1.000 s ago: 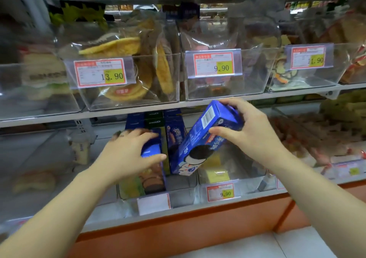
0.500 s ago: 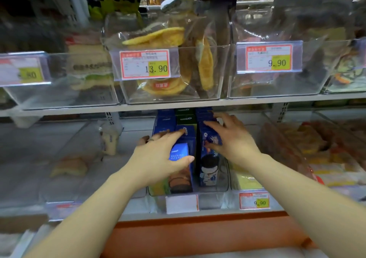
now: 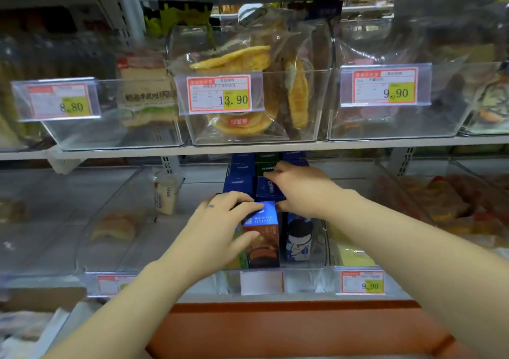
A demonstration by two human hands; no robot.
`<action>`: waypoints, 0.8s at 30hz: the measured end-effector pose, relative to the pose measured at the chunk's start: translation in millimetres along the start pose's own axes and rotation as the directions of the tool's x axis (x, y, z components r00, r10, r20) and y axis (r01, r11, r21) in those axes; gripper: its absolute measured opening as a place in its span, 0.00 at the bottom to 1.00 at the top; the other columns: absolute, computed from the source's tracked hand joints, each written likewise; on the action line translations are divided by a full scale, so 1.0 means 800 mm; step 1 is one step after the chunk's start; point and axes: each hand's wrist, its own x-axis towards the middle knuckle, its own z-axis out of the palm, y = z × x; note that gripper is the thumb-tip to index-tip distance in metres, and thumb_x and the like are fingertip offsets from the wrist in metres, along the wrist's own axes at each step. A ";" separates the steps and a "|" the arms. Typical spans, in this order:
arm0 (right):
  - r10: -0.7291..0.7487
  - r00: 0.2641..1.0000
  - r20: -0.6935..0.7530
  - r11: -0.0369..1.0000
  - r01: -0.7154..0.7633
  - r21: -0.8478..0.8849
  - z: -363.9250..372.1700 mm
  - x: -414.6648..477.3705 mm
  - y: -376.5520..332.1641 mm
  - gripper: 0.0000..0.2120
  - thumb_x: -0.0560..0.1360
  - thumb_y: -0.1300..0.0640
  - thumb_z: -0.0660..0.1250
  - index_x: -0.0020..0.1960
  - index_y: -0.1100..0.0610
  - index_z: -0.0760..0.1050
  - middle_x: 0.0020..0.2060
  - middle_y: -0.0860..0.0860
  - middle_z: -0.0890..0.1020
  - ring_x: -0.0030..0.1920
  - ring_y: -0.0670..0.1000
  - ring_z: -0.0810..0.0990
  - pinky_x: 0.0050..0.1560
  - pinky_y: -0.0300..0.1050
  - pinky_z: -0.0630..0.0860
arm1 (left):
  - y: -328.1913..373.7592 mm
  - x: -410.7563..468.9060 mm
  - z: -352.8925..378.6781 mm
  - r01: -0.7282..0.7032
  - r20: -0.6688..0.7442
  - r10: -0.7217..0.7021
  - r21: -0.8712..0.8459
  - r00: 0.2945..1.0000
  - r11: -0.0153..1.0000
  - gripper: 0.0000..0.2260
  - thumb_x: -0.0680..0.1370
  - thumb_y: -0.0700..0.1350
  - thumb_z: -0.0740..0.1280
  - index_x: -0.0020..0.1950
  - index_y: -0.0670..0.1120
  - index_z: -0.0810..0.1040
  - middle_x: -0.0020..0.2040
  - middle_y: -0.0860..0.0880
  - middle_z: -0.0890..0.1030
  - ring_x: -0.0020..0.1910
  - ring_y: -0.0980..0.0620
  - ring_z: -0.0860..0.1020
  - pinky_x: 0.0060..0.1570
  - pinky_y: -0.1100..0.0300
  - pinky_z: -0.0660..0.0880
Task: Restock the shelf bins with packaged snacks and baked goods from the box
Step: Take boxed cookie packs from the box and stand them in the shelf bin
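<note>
Where the left grip holds it, the box looks blue-and-brown.

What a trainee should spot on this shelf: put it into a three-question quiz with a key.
1. True or false: the left hand grips the front box, the one with the brown face.
2. The price tag on the upper bin straight above the hands reads: A 8.80, B 13.90, C 9.90.
3. Which brand name is printed on the dark blue box that the right hand touches?
Key: 1 true; 2 B; 3 Oreo.
</note>
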 end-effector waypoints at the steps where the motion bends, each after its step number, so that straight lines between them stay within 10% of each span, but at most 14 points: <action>1: 0.016 0.999 0.037 0.999 -0.017 0.033 -0.003 0.002 0.000 0.29 0.74 0.46 0.68 0.71 0.52 0.65 0.64 0.53 0.69 0.58 0.56 0.74 0.47 0.45 0.72 | -0.003 -0.001 -0.002 -0.001 0.004 0.001 -0.007 1.000 1.000 0.25 0.76 0.63 0.56 0.70 0.55 0.71 0.64 0.57 0.72 0.63 0.53 0.71 0.62 0.55 0.65; 8: 0.062 0.997 -0.038 0.951 -0.047 0.306 -0.019 -0.012 0.006 0.34 0.72 0.48 0.71 0.74 0.54 0.63 0.66 0.53 0.68 0.65 0.54 0.71 0.63 0.44 0.69 | -0.020 -0.001 0.008 -0.037 -0.058 0.036 -0.022 0.998 0.999 0.21 0.75 0.55 0.69 0.68 0.55 0.74 0.62 0.56 0.74 0.60 0.52 0.72 0.55 0.57 0.66; 24: 0.063 0.989 -0.137 0.837 0.022 0.546 -0.039 -0.080 0.048 0.32 0.71 0.60 0.73 0.72 0.50 0.64 0.65 0.43 0.70 0.61 0.39 0.69 0.50 0.19 0.65 | -0.024 -0.010 0.024 -0.087 -0.196 0.073 -0.066 0.978 0.994 0.21 0.69 0.60 0.63 0.59 0.53 0.74 0.54 0.54 0.73 0.53 0.54 0.71 0.52 0.56 0.70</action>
